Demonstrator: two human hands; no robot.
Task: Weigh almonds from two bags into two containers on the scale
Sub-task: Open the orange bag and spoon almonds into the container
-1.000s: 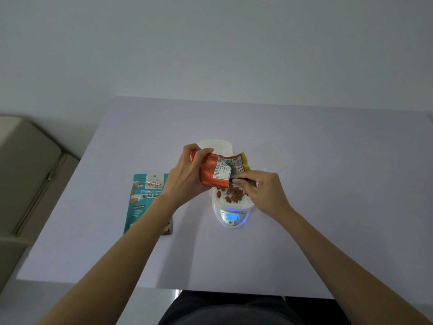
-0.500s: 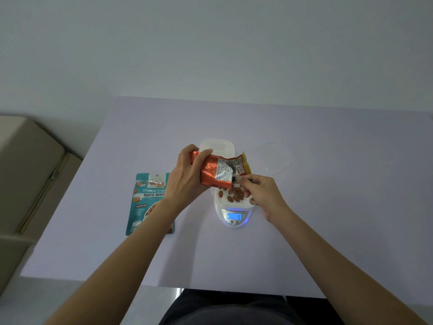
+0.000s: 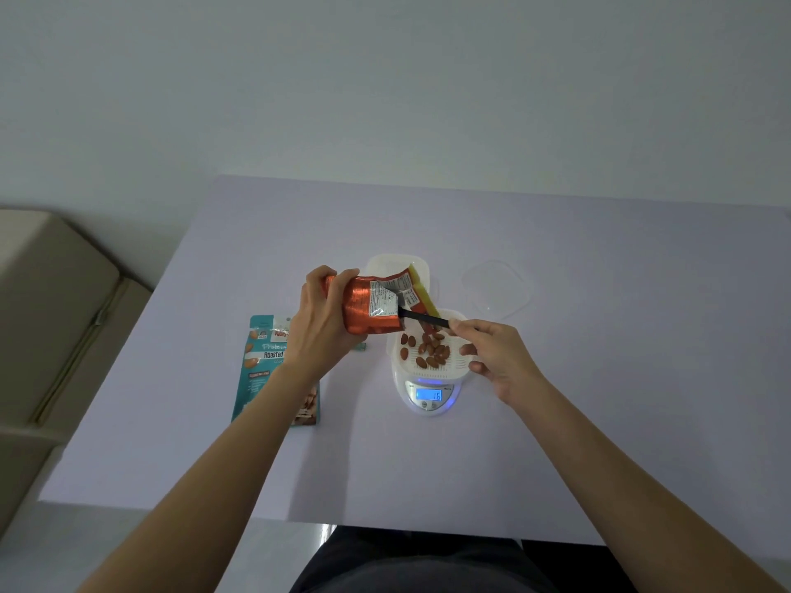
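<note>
Nearest the camera, both bare forearms reach forward over the pale desk (image 3: 599, 421). A white scale (image 3: 429, 406) stands just ahead of them at the middle of the desk, and its lit blue display reads 16. A white container (image 3: 411, 370) sits on the scale's platform with a small cluster of almonds (image 3: 430, 350) spread across its ridged floor.

The right hand (image 3: 496, 357) hovers at the container's right edge. Its thumb and forefinger pinch the end of a thin black utensil (image 3: 423, 318), while the other fingers curl loosely. The utensil's far end goes into the mouth of the orange bag (image 3: 368, 308) and is hidden there.

The left hand (image 3: 325, 323) grasps the orange bag around its closed end. It holds the bag off the desk, tipped on its side, with the open mouth over the container's back left edge.

To the left, a teal bag (image 3: 267, 370) of roasted almonds lies flat on the desk, partly under the left wrist.

Behind the orange bag, a second white container (image 3: 387, 267) stands on the desk, partly hidden by the bag. A clear lid (image 3: 496, 291) lies flat to its right, well apart from it.

A beige cushion (image 3: 51, 314) sits beside the desk at far left.
</note>
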